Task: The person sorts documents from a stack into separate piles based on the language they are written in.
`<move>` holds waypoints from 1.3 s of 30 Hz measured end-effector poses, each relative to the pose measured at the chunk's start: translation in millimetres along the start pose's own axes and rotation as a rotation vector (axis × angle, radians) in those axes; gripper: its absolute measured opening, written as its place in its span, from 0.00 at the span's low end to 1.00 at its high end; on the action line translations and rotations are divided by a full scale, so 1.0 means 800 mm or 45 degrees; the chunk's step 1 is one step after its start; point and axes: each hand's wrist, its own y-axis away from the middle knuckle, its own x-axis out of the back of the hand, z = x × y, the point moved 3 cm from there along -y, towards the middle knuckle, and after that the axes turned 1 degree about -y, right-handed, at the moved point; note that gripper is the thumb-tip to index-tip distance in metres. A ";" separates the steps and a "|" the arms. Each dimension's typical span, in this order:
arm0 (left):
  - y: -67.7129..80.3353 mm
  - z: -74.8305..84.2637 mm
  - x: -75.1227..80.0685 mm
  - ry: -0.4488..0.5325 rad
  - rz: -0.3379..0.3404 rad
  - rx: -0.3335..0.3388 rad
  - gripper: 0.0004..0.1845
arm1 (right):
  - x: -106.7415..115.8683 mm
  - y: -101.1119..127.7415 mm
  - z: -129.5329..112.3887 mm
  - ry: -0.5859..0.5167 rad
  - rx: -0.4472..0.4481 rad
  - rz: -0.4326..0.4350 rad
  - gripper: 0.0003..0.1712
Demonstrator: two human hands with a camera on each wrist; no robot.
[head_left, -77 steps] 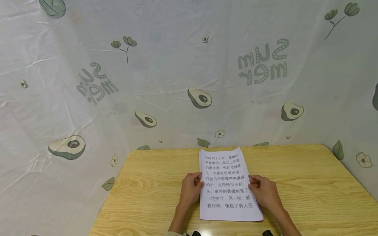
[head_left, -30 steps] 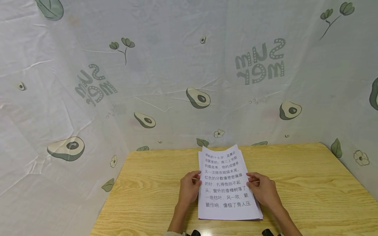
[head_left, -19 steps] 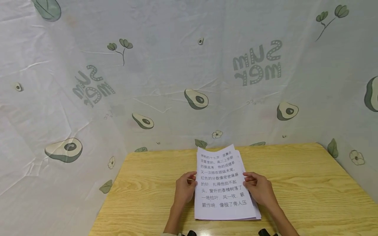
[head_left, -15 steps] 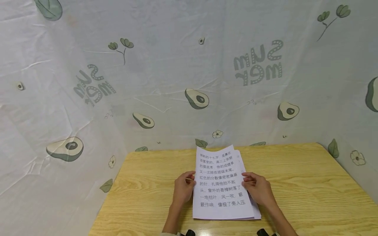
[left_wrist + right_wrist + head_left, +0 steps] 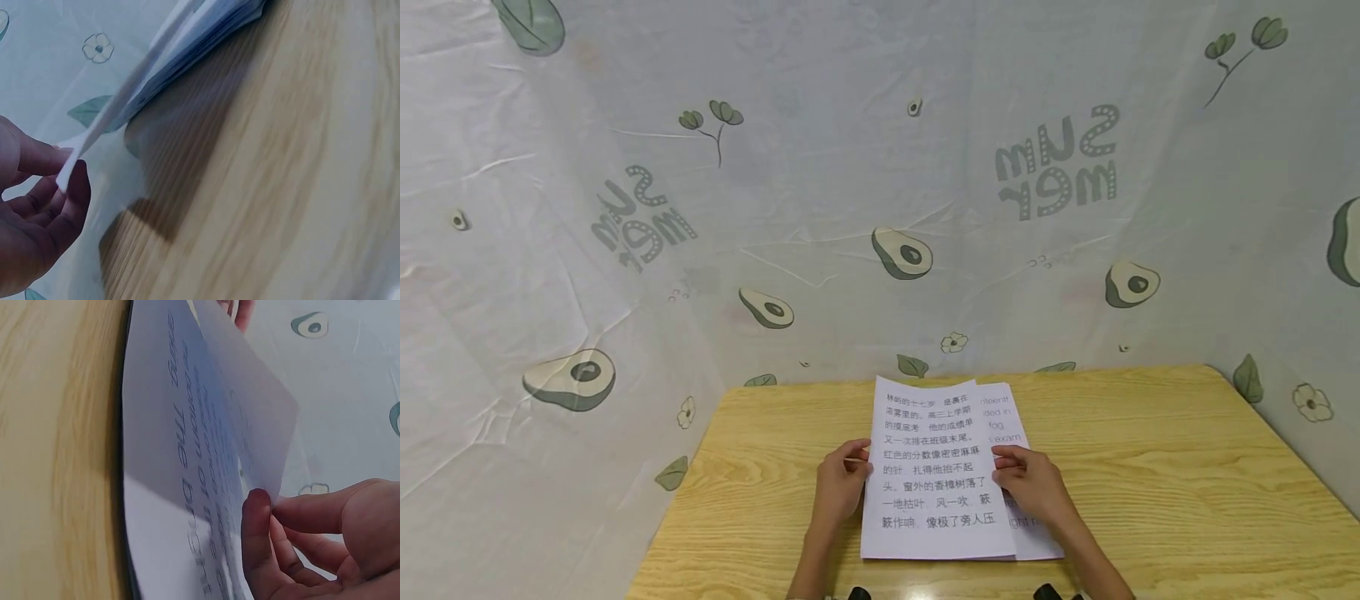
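Note:
A sheet of paper (image 5: 936, 543) printed with Chinese characters is raised off a paper stack (image 5: 1036, 546) and covers its left and middle parts. My left hand (image 5: 839, 485) pinches the sheet's left edge between thumb and fingers; the left wrist view shows this edge of the sheet (image 5: 111, 115) apart from the stack below. On the opposite edge, my right hand (image 5: 1033, 483) pinches the paper too. English print shows on the stack's uncovered right strip, and in the right wrist view on the stack's top page (image 5: 156, 469). Most of that page is hidden.
A wood-grain table (image 5: 1157, 467) bears the stack. Behind it hangs a pale cloth (image 5: 835, 183) printed with avocados and leaves, also along both sides. Dark wrist-camera parts (image 5: 859, 593) show at the bottom edge.
Both hands have carried the top sheet to the left. The right strip of the stack, covered earlier, now shows English print. The stack has stayed in place.

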 end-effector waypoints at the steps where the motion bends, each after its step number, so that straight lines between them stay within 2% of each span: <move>1: 0.000 -0.002 0.003 -0.004 0.001 0.004 0.19 | -0.003 0.000 -0.001 -0.018 -0.004 -0.003 0.24; 10: -0.004 -0.018 0.031 -0.020 0.024 0.050 0.19 | -0.030 -0.005 -0.005 -0.132 0.013 -0.019 0.24; 26: -0.009 -0.034 0.075 -0.001 0.021 0.082 0.19 | -0.071 -0.006 -0.021 -0.224 -0.001 -0.020 0.23; 33: -0.010 -0.045 0.089 0.052 0.020 0.136 0.20 | -0.088 -0.008 -0.027 -0.253 0.011 -0.024 0.23; 39: -0.010 -0.054 0.102 0.043 0.031 0.157 0.20 | -0.102 -0.008 -0.030 -0.259 0.023 -0.040 0.22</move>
